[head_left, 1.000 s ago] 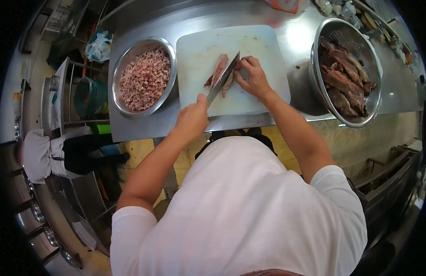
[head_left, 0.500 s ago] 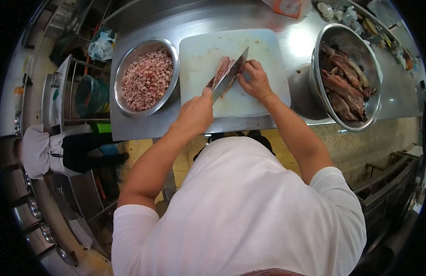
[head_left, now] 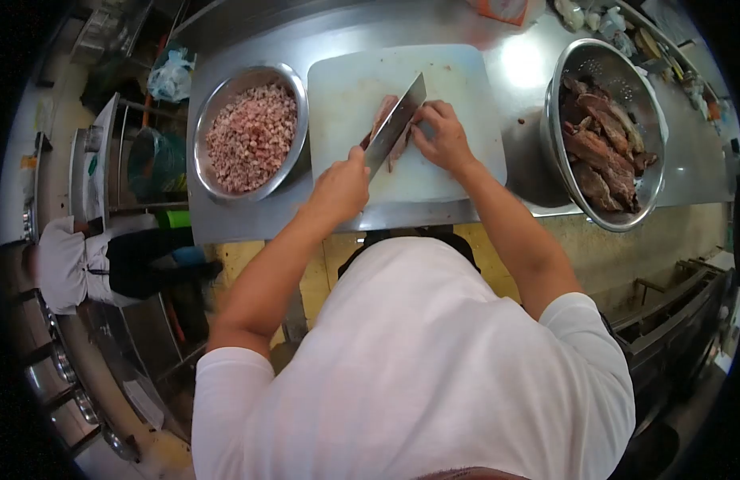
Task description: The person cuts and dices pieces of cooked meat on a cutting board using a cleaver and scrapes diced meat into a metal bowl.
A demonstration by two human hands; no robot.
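Observation:
My left hand (head_left: 343,186) is closed round the handle of a cleaver (head_left: 398,122), whose broad blade slants up and right over a white cutting board (head_left: 338,88). A strip of meat (head_left: 383,110) lies on the board, partly hidden behind the blade. Right of the blade, a narrow piece of meat (head_left: 398,150) lies along it. The bent fingers of my right hand (head_left: 443,142) pinch at this meat close to the blade; the exact contact is partly hidden.
Left of the board stands a steel bowl (head_left: 299,152) of diced meat (head_left: 251,140). On the right, a steel colander (head_left: 555,152) holds several large dark meat pieces (head_left: 602,144). Both rest on a steel table (head_left: 518,180). Another person (head_left: 66,264) is at far left.
The cleaver blade has tilted more upright, and more of the narrow meat piece shows on its right. Both hands stay close to where they were.

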